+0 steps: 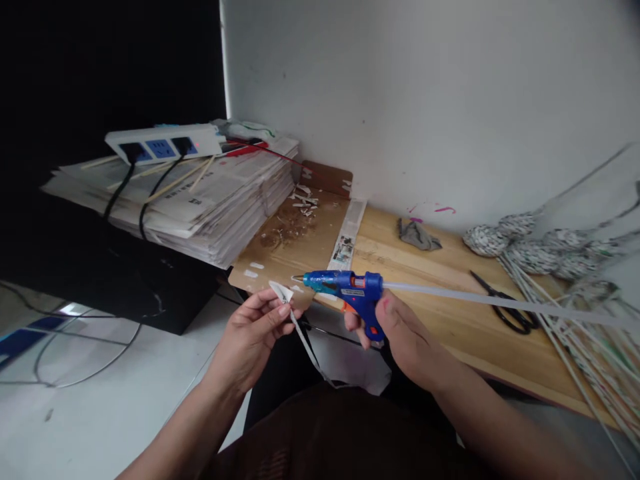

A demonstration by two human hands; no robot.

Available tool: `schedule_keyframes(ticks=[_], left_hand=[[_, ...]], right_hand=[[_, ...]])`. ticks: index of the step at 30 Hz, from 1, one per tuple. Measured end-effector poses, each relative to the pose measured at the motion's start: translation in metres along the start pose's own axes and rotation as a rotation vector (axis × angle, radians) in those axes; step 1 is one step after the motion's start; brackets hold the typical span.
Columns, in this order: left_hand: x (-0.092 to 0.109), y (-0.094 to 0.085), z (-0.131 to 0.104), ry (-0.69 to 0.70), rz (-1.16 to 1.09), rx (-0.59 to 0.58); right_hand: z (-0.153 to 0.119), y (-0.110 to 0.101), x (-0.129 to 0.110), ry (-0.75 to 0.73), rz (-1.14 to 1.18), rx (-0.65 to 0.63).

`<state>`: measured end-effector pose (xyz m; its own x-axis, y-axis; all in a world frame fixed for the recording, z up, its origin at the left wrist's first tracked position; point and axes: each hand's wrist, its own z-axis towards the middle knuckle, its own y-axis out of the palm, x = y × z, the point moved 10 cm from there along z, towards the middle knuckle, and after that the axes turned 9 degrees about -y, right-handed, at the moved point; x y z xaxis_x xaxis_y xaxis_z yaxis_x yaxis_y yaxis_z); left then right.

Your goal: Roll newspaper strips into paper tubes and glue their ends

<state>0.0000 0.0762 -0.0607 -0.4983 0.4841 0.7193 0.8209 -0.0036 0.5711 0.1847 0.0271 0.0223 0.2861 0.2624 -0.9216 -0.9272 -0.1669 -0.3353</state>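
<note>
My right hand is wrapped round the handle of a blue hot glue gun, fingers near its orange trigger. A long translucent glue stick runs out of the gun's back to the right. The metal nozzle points left, just above a small folded piece of newspaper. My left hand pinches that piece between thumb and fingertips. From it a thin paper strip curls down towards my lap. Whether the nozzle touches the paper, I cannot tell.
A white power strip with plugged-in cords lies on a tall newspaper stack. Brown cardboard carries paper scraps and stains. Black scissors, a grey cloth, woven paper balls and rolled paper sticks lie on the wooden table.
</note>
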Motion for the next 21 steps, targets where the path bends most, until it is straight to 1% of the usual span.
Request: schedule_keyframes(ticks=[3, 5, 7, 10, 14, 18, 21], left_hand=[[-0.005, 0.004, -0.003, -0.006, 0.021, -0.047], [-0.009, 0.012, -0.005, -0.022, 0.056, -0.101], [-0.013, 0.021, -0.008, -0.034, 0.110, -0.161], [-0.017, 0.035, -0.012, -0.024, 0.180, -0.233], [-0.023, 0.047, -0.014, -0.029, 0.249, -0.287], [-0.030, 0.050, -0.014, -0.047, 0.297, -0.296], [-0.030, 0.050, -0.011, -0.038, 0.315, -0.281]], right_hand=[[0.001, -0.007, 0.006, 0.046, 0.069, 0.097], [0.002, -0.011, 0.010, 0.084, 0.093, 0.161], [0.003, -0.014, 0.012, 0.100, 0.087, 0.197], [0.004, -0.013, 0.013, 0.085, 0.123, 0.213], [0.009, -0.003, 0.019, 0.046, 0.294, 0.199], [0.016, 0.007, 0.026, 0.043, 0.365, 0.180], [0.021, 0.012, 0.025, -0.017, 0.418, 0.182]])
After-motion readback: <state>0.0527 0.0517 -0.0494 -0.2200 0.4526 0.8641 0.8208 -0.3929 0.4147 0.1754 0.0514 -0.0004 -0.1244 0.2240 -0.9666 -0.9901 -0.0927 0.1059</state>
